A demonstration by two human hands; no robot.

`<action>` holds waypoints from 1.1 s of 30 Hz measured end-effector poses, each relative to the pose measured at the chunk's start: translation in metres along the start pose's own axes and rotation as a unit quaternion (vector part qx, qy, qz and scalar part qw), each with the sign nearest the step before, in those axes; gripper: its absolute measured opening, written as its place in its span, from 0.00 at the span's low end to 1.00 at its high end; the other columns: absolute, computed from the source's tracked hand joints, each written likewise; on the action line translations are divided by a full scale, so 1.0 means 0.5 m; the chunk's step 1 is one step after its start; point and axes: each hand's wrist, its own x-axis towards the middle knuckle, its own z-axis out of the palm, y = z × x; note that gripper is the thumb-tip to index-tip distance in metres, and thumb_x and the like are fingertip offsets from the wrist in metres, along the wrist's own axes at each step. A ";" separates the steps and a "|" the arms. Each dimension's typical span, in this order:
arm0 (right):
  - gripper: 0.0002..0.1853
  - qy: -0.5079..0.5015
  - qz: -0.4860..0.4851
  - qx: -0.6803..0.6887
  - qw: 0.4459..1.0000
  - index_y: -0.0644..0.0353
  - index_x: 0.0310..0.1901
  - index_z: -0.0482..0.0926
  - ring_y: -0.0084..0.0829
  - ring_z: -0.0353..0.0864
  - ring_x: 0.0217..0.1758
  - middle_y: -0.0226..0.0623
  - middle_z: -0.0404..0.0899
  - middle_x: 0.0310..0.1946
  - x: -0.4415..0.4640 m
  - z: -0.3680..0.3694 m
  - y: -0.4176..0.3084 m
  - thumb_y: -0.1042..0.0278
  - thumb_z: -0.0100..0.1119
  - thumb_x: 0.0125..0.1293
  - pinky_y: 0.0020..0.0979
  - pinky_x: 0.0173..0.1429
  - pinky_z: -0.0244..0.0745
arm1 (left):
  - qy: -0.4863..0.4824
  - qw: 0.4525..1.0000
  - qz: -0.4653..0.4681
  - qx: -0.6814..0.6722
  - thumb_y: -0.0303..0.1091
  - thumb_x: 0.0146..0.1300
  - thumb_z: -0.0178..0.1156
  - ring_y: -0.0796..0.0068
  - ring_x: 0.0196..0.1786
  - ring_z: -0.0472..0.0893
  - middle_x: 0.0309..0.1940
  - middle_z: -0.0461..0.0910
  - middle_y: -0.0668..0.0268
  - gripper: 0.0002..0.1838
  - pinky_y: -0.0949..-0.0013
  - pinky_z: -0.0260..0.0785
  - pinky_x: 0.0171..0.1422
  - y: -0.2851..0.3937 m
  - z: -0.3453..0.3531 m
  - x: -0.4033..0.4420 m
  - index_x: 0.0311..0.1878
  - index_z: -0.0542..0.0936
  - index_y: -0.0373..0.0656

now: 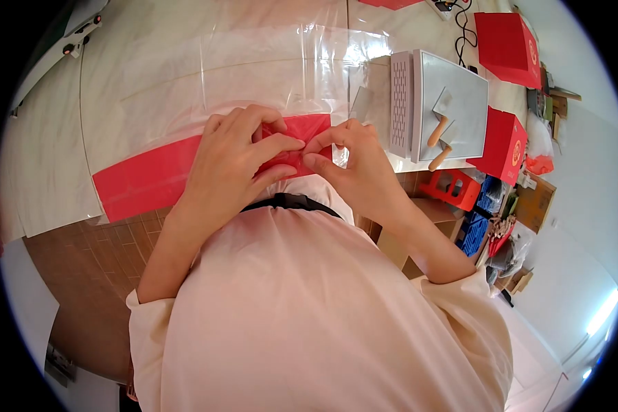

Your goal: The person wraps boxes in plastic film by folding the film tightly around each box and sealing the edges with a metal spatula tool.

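At the table's front edge lies a long red box or strip (147, 175), with a sheet of clear plastic film (254, 75) around it and spread over the tabletop behind. My left hand (233, 154) rests across the red piece, its thumb and index finger pinching the wrinkled film near the right end. From the right, my right hand (353, 154) pinches the film at almost the same spot, fingertips nearly touching those of the left. The exact fold between the fingertips is partly hidden.
Right of my hands stands a metal hot-plate-like device (453, 103), with two wooden-handled scrapers (439, 127) on top. Red boxes (505, 48) stand beyond it, near a black cable (465, 31). Below are a red plastic stool (453, 189) and a cardboard box (422, 230).
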 end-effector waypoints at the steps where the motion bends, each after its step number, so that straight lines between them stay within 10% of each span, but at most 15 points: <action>1: 0.06 -0.003 0.001 0.004 1.000 0.58 0.36 0.86 0.42 0.66 0.49 0.43 0.72 0.38 0.000 -0.001 -0.001 0.68 0.68 0.59 0.39 0.56 0.65 | 0.000 1.000 0.000 0.000 0.34 0.47 0.73 0.72 0.40 0.73 0.46 0.75 0.70 0.17 0.64 0.60 0.52 0.000 0.000 0.000 0.44 0.85 0.48; 22: 0.05 0.041 -0.028 0.026 0.998 0.57 0.37 0.85 0.40 0.65 0.47 0.40 0.71 0.37 -0.016 0.012 0.007 0.69 0.68 0.60 0.39 0.54 0.65 | -0.083 0.996 0.014 -0.037 0.28 0.55 0.67 0.59 0.50 0.77 0.48 0.77 0.61 0.16 0.61 0.70 0.56 -0.029 -0.045 0.096 0.49 0.81 0.42; 33: 0.07 0.004 -0.004 0.061 0.998 0.61 0.39 0.84 0.41 0.66 0.47 0.41 0.71 0.38 -0.009 0.004 0.012 0.69 0.66 0.61 0.38 0.55 0.67 | -0.224 0.954 -0.138 -0.148 0.28 0.58 0.66 0.64 0.46 0.83 0.45 0.84 0.59 0.16 0.64 0.76 0.53 -0.029 -0.032 0.124 0.51 0.82 0.38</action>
